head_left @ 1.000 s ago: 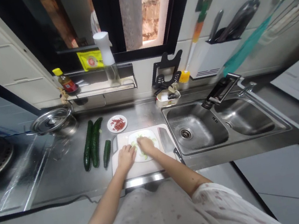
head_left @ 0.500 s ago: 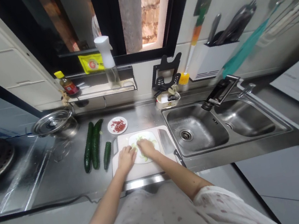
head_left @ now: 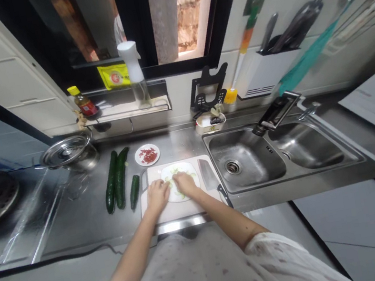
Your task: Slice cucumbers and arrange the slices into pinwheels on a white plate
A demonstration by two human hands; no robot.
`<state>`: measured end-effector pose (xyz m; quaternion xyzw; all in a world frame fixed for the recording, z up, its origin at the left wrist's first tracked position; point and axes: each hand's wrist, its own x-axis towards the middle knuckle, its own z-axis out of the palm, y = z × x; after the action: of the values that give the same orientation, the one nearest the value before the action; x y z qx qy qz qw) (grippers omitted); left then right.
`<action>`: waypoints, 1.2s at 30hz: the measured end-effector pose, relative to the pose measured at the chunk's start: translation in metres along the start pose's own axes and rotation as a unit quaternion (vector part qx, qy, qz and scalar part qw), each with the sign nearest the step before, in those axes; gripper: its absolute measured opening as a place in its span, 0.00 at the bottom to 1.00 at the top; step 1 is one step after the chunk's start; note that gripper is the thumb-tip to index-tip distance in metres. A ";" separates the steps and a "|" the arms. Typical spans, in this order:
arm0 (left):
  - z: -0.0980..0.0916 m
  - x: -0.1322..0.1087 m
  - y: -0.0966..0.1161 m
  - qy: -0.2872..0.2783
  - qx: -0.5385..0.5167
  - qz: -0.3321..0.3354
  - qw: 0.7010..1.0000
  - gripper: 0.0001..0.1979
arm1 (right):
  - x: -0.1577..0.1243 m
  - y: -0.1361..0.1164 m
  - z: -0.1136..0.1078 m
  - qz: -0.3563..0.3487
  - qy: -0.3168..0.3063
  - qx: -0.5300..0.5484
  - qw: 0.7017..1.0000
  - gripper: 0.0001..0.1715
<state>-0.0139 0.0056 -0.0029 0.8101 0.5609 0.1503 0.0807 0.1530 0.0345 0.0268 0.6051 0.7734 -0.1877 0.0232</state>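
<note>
On a pale cutting board [head_left: 176, 211] rests a white plate [head_left: 192, 169] scattered with thin, pale green cucumber slices [head_left: 180, 195]. My left hand [head_left: 158, 195] is at the plate's left side, fingers bent together, with a bit of green at the fingertips. From the right, my right hand [head_left: 185, 184] reaches over the plate, its fingertips pinched on a slice. The fingers partly hide what each hand grips. A kitchen knife [head_left: 208, 172] with a black handle lies along the board's right edge. Left of the board lies a short piece of cucumber [head_left: 134, 192].
Two long cucumbers [head_left: 112, 183] lie further left. Behind the board sits a small dish [head_left: 137, 158] of chopped red pieces. A lidded steel pot [head_left: 83, 158] stands at the back left, and a double sink [head_left: 249, 183] adjoins the board's right side.
My hands have moved slightly apart, the left one drawing a little left from the plate's middle. The view has shifted slightly; the other things lie as before.
</note>
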 end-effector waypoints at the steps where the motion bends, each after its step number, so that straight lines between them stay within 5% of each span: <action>1: 0.000 0.000 0.001 -0.005 0.009 0.012 1.000 0.15 | -0.001 0.000 0.000 -0.005 0.005 -0.001 1.000 0.16; 13: 0.000 0.006 0.005 -0.022 0.043 0.008 0.999 0.16 | -0.014 0.005 0.004 -0.006 0.037 0.026 0.999 0.15; 22: 0.000 0.010 0.007 -0.007 -0.022 -0.014 1.000 0.15 | -0.041 0.002 0.003 -0.032 0.148 0.148 0.977 0.15; 27: 0.002 0.014 -0.005 0.079 -0.109 -0.097 0.986 0.17 | -0.073 0.014 -0.004 -0.049 0.230 0.242 0.941 0.16; 36: -0.006 0.054 -0.067 0.185 -0.158 -0.290 0.925 0.17 | -0.104 0.041 -0.012 0.002 0.276 0.303 0.912 0.16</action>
<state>-0.0579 0.0795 -0.0095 0.5462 0.7453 0.3545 0.1428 0.2214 -0.0506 0.0543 0.6120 0.6539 -0.2386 -0.3754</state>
